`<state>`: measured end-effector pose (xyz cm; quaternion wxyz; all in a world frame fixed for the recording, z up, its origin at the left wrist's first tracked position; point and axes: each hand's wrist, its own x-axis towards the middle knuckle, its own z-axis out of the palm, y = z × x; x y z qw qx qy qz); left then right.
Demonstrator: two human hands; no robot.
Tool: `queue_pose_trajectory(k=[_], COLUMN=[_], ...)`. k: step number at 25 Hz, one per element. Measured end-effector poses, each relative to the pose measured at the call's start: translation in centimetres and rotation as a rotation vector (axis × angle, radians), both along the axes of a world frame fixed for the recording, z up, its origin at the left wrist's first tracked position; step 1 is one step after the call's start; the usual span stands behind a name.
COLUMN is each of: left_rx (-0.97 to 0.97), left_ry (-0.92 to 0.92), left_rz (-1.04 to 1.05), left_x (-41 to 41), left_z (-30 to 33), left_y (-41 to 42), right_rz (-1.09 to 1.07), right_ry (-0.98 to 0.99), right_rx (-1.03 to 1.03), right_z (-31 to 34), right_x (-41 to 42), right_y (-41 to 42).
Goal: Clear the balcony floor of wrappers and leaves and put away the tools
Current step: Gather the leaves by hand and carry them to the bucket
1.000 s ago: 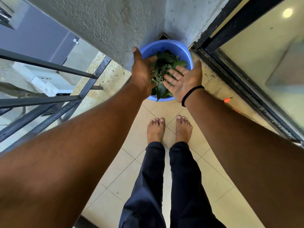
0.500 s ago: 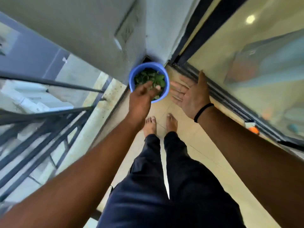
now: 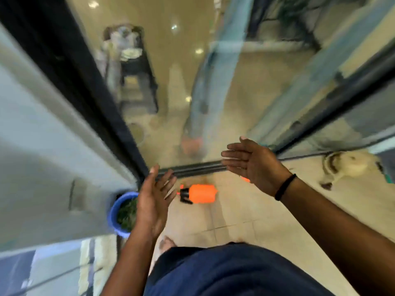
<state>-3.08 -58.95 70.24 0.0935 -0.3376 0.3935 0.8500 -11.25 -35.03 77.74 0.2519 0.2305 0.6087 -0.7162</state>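
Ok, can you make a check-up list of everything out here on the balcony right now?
Surface: tiled floor, pale, bare where visible.
Job's things: blue bucket holding green leaves, in the corner by the wall; orange tool lying on the floor near the door track.
Clutter: small orange bit behind the right hand; too blurred to name.
Hands: left hand open, empty; right hand open, palm up, empty.
Cables: nothing seen.
Surroundings: glass sliding door, grey wall, pale blurred shape at right.

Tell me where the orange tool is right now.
In the head view the orange tool lies on the floor tiles just short of the door track, right of the left hand and blue bucket.
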Motion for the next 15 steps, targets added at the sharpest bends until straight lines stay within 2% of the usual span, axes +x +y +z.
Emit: queue_pose_trajectory(k=[3,6,10,15], left_rx=[-0.019,-0.063,-0.114,-0.120], left_ry=[0.163,0.291,0.322,0.280], left_rz=[-0.281,-0.593,-0.838,-1.174], left_x=[-6.4,-9.0,-10.7,-4.5], left_z=[3.9,8.5,12.9,11.0], left_y=[10.3,24.7,44.5,57.5], right_rz=[-0.164,-0.422,-0.862,-1.220], right_ry=[0.190,0.279,0.258,0.235], right_rx=[0.043,-0.031,-0.160,-0.243], right_z=[4.7,6.4,6.7,3.2], right_x=[1.7,5.9,9.7,21.0], right_y=[10.7,23.0,38.7,47.4])
